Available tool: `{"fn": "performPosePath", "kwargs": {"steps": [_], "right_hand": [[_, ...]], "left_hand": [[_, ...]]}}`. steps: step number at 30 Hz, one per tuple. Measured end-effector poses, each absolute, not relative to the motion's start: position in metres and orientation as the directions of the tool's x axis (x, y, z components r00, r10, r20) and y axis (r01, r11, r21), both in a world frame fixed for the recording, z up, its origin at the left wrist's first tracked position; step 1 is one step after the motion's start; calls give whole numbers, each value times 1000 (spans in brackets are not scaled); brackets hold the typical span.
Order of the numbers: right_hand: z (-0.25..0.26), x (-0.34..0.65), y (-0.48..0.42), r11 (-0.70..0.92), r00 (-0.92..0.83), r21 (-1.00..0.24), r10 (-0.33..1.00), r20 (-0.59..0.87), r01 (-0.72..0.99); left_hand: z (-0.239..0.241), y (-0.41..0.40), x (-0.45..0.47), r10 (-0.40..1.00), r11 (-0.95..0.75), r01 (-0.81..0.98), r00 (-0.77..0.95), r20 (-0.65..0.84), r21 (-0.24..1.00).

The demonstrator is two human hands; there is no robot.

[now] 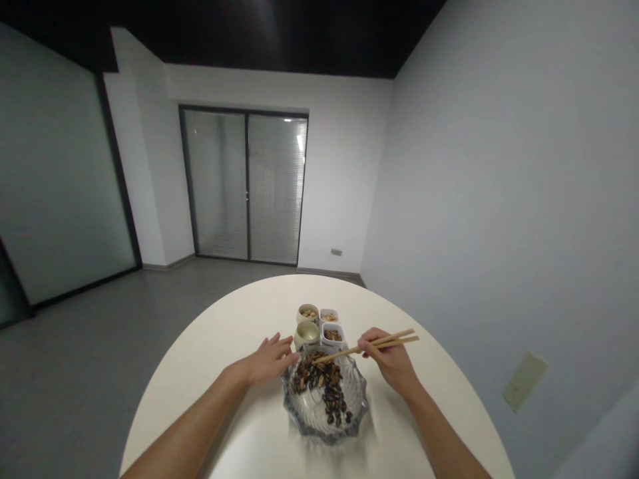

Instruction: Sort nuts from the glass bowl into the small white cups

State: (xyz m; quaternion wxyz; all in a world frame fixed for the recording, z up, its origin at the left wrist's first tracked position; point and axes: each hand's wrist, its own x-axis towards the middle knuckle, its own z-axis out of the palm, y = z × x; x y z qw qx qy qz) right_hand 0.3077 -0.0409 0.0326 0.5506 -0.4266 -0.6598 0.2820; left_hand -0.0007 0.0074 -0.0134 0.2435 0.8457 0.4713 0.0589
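A scalloped clear glass bowl (355, 392) stands on the table, holding dark brown pieces (332, 392) that look like seeds or nuts. My right hand (389, 359) is closed round a pair of wooden chopsticks (387, 341), whose tips reach down into the pieces at the bowl's far left. With fingers spread, my left hand (272, 359) is beside the bowl's left rim; whether it touches the glass I cannot tell. Just past its fingertips is a pale cup (306, 334) whose bottom shows. Whether the chopstick tips grip a piece is too small to see.
Behind the bowl, another pale cup (308, 313) holds light nuts. Two white square dishes stand to its right: the far dish (329, 315) has pale pieces, the near dish (332, 334) brown ones. The round white table (234, 313) lies close to the right wall (474, 199).
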Motion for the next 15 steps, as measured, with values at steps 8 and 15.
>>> {"fn": "performPosePath", "kwargs": {"steps": [8, 15], "right_hand": [[32, 306, -43, 468, -88, -832, 881, 464, 298], [33, 305, -46, 503, -135, -807, 863, 486, 309]], "left_hand": [[-9, 5, 1, 819, -453, 768, 559, -129, 453], [-7, 5, 0, 819, -448, 766, 558, -133, 460]]}}
